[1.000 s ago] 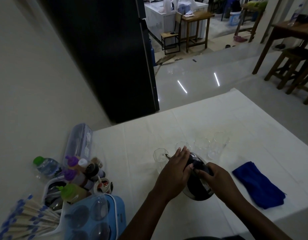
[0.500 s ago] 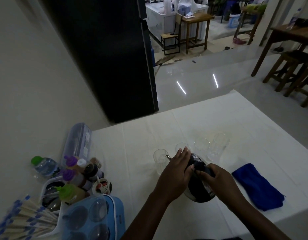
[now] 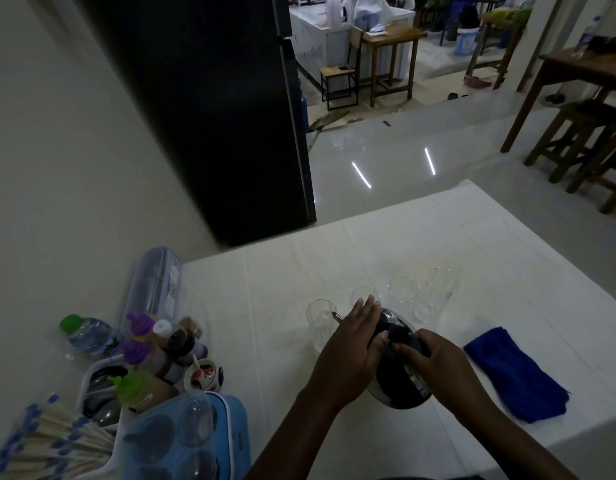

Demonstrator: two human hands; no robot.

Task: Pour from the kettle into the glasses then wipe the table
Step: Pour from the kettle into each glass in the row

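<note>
A dark, shiny kettle (image 3: 398, 386) is tilted to the left over the white table (image 3: 272, 306), its spout at the rim of the leftmost clear glass (image 3: 318, 323). My right hand (image 3: 434, 365) grips the kettle's black handle. Flat on the lid lies my left hand (image 3: 351, 351), fingers together. Three more clear glasses stand in a row behind: one (image 3: 363, 296) by my left fingertips, one (image 3: 403, 291) further right, and the rightmost (image 3: 438, 292). A folded blue cloth (image 3: 514, 372) lies on the table to the right of my right hand.
At the left edge stand a water bottle (image 3: 86, 336), sauce bottles with purple and green caps (image 3: 143, 344), a clear long box (image 3: 154, 285), a blue tray of glasses (image 3: 185, 441) and wrapped chopsticks (image 3: 47, 445). A black fridge (image 3: 209, 109) rises behind the table.
Both hands and the kettle stay nearly where they were, the spout still at the leftmost glass. The view has shifted slightly.
</note>
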